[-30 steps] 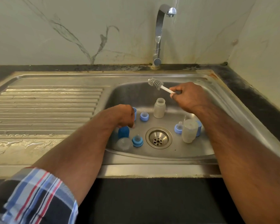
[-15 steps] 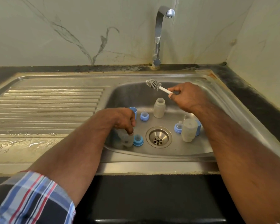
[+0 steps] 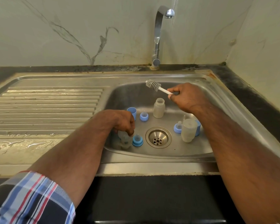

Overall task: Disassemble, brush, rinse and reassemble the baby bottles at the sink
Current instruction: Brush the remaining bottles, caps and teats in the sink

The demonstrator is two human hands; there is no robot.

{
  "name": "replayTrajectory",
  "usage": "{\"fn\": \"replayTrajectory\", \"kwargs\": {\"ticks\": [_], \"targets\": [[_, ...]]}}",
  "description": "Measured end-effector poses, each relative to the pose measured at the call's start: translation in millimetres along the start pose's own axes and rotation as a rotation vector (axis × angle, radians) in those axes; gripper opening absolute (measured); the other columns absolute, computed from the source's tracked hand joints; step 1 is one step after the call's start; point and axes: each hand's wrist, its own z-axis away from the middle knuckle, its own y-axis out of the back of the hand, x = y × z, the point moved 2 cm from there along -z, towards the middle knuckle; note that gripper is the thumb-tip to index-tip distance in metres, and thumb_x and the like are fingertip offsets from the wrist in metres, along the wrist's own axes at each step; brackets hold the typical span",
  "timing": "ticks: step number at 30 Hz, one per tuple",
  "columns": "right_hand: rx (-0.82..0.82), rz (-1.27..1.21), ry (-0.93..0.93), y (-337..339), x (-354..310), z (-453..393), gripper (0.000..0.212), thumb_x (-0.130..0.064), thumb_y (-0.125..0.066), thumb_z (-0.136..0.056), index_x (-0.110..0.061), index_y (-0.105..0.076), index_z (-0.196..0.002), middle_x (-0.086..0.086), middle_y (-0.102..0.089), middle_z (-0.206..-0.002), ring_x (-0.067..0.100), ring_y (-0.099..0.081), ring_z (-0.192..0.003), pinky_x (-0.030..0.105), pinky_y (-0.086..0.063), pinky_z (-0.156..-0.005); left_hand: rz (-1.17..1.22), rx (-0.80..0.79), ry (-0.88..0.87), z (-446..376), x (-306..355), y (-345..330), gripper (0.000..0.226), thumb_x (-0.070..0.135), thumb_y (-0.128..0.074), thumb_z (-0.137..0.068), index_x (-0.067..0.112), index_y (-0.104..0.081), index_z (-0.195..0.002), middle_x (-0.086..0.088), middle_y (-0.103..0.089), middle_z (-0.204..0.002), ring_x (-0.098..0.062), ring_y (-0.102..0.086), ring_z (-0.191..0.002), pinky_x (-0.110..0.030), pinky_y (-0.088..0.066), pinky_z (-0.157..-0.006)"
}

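Observation:
Down in the steel sink basin (image 3: 181,149), my left hand (image 3: 123,121) grips the top of a translucent bottle (image 3: 125,139) at the basin's front left. My right hand (image 3: 187,97) holds the white handle of a grey bottle brush (image 3: 153,84), raised over the basin's back. A second bottle (image 3: 158,108) stands upright without a top behind the drain (image 3: 158,137). A third bottle (image 3: 188,130) stands to the right of the drain. Blue rings with teats lie at the front left (image 3: 137,140), back (image 3: 143,116) and right (image 3: 177,127). A blue cap (image 3: 132,112) stands behind my left hand.
The chrome tap (image 3: 158,34) rises behind the basin, with no water running. A ribbed, wet draining board (image 3: 44,109) fills the left. Another blue piece (image 3: 198,127) shows behind the right bottle. A dark counter edge (image 3: 152,198) runs along the front, and a wall closes the right side.
My left hand moved from the blue cap area toward me, down onto the translucent bottle at the front left, which now stands up in its grip. The brush hand barely moved.

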Motion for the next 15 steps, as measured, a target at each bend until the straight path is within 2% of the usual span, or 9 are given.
{"fn": "replayTrajectory", "kwargs": {"ticks": [4, 8, 10, 13, 15], "targets": [[-0.001, 0.015, 0.005, -0.8, -0.9, -0.3, 0.033, -0.030, -0.060, -0.097, -0.032, -0.066, -0.130, -0.005, -0.071, -0.112, 0.002, -0.051, -0.070, 0.015, -0.033, -0.058, 0.000, -0.027, 0.014, 2.8, 1.1, -0.7, 0.033, 0.026, -0.081, -0.085, 0.021, -0.071, -0.116, 0.001, -0.062, -0.119, -0.018, -0.062, -0.104, -0.032, -0.060, -0.084], [0.001, 0.018, 0.004, 1.3, -2.1, 1.4, 0.033, -0.030, -0.060, -0.097, -0.032, -0.066, -0.129, -0.007, -0.068, -0.105, 0.003, -0.051, -0.070, 0.016, -0.033, -0.058, -0.031, -0.029, 0.032, 0.9, 1.7, -1.3, 0.032, 0.038, -0.078, -0.086, 0.025, -0.071, -0.113, 0.003, -0.064, -0.120, -0.018, -0.061, -0.108, -0.036, -0.056, -0.095], [-0.001, 0.018, 0.007, 1.5, -1.9, 1.9, 0.032, -0.030, -0.060, -0.098, -0.032, -0.066, -0.129, -0.007, -0.069, -0.108, 0.002, -0.050, -0.070, 0.015, -0.033, -0.058, -0.061, 0.033, 0.024, 0.4, 3.3, -0.6, 0.031, 0.044, -0.076, -0.087, 0.024, -0.071, -0.110, 0.002, -0.066, -0.116, -0.017, -0.062, -0.106, -0.035, -0.053, -0.096], [-0.001, 0.013, 0.017, 0.4, -2.0, 1.6, 0.033, -0.028, -0.060, -0.098, -0.030, -0.066, -0.130, -0.005, -0.070, -0.114, 0.001, -0.050, -0.071, 0.014, -0.033, -0.059, -0.140, 0.190, -0.022, 0.2, 10.9, 1.8, 0.030, 0.042, -0.073, -0.090, 0.022, -0.072, -0.112, 0.004, -0.064, -0.109, -0.017, -0.059, -0.100, -0.029, -0.047, -0.085], [-0.006, 0.009, 0.022, -0.4, -2.5, 1.8, 0.033, -0.027, -0.060, -0.098, -0.028, -0.065, -0.131, -0.004, -0.070, -0.116, 0.003, -0.051, -0.073, 0.013, -0.033, -0.060, -0.185, 0.250, -0.065, -3.9, 16.8, 2.1, 0.029, 0.038, -0.075, -0.089, 0.025, -0.072, -0.114, 0.005, -0.066, -0.112, -0.017, -0.059, -0.099, -0.029, -0.048, -0.085]]}}
